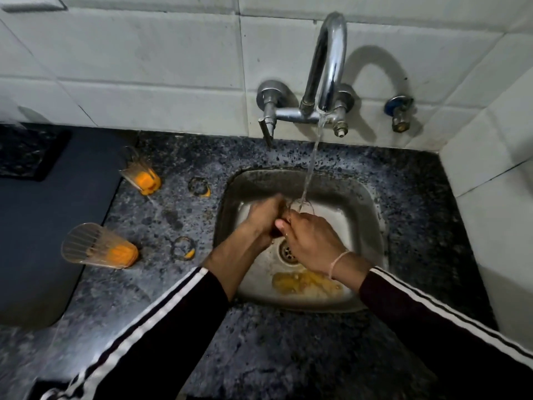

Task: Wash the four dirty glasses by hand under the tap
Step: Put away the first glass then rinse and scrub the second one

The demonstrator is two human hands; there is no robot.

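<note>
Both hands are down in the sink together: the left hand [264,216] is curled around a clear glass [300,206], and the right hand [310,243] pinches at its rim from the other side, so one glass is gripped between two hands, right under the stream. It's see-through and half hidden by fingers, so can't say much more about it. One thin stream of water [313,160] runs from the one chrome tap [328,62] straight into that glass. The small steel sink [372,215] has one drain [288,252] just below the hands and a yellow-orange puddle [307,284] near the front edge. Out on the speckled granite counter [259,342] to the left I count two more glasses with orange gunk in the bottom, the far glass [141,176] and the near glass [99,246], both look tipped over in this wide-angle view. Between them and the sink are two wet ring marks with orange smears, far ring [199,186] and near ring [183,248]. That's three glasses visible total. One smaller valve [399,112] sits on the white tiled wall [144,67] right of the tap.
</note>
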